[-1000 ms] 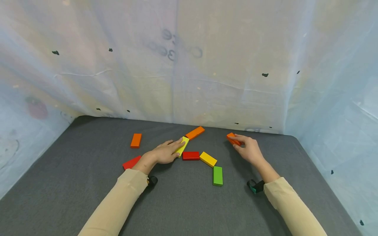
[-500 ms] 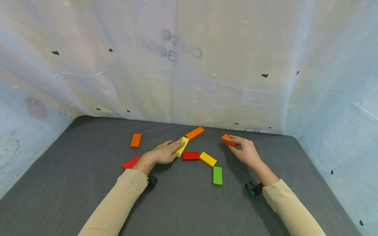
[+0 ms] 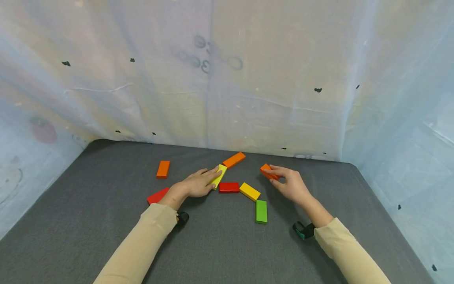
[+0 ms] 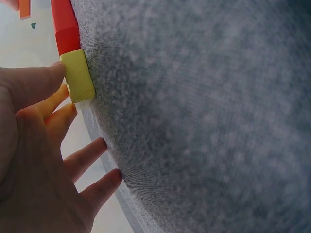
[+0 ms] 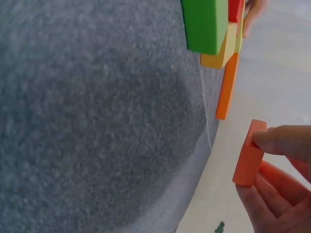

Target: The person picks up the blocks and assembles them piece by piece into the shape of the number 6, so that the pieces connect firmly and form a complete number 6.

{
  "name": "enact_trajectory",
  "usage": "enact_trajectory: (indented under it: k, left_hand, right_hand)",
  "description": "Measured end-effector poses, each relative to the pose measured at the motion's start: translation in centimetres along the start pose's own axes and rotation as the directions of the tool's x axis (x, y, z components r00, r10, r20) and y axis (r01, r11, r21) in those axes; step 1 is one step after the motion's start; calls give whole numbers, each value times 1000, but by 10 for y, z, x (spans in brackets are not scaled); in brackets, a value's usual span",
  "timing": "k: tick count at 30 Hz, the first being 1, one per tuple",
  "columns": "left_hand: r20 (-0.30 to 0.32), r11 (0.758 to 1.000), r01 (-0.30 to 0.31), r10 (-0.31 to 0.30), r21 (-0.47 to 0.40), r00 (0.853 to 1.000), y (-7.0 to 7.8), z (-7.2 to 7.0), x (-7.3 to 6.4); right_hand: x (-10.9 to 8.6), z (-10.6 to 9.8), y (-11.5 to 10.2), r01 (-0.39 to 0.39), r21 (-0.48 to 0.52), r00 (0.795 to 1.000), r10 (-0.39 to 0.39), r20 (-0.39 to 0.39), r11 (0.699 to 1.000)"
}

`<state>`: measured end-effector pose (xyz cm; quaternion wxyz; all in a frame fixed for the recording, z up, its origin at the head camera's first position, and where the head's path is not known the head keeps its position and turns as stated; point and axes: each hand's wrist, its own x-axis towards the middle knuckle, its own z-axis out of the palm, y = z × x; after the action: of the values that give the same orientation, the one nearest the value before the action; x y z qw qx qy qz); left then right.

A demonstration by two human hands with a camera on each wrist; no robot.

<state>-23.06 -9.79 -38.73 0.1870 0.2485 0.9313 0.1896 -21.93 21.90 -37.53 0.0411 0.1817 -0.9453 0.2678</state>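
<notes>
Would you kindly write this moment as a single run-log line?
left hand: pinches yellow block | right hand: holds orange block above table | green block: flat on table

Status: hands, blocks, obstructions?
Right hand pinching orange rectangular block. Left hand touching light-yellow rectangular block. Possibly in the way: another orange rectangular block, lying between the hands.

five blocks (image 3: 229,187) form a bent row on the worktop (image 3: 227,252), below frame centre. two loose blocks (image 3: 163,169) lie left; a held block (image 3: 267,170) is behind the row's right end.
</notes>
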Motion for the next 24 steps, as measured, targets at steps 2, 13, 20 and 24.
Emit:
enact_trajectory:
  k: [2, 13, 20, 24]
  left_hand:
    - [-1, 1000, -1, 1, -1, 1000, 0, 0, 0]
    - [-1, 1000, -2, 2, -7, 1000, 0, 1, 0]
    - [4, 1000, -1, 1, 6, 1000, 0, 0, 0]
    - [6, 1000, 0, 0, 0, 1000, 0, 0, 0]
  right_hand:
    - [-1, 0, -1, 6, 4, 1000, -6, 8, 1000]
    - [-6, 4, -8, 101, 17, 994, -102, 43, 995]
    - [-8, 5, -12, 155, 60, 985, -159, 67, 986]
    - [-9, 6, -12, 187, 96, 977, -196, 85, 978]
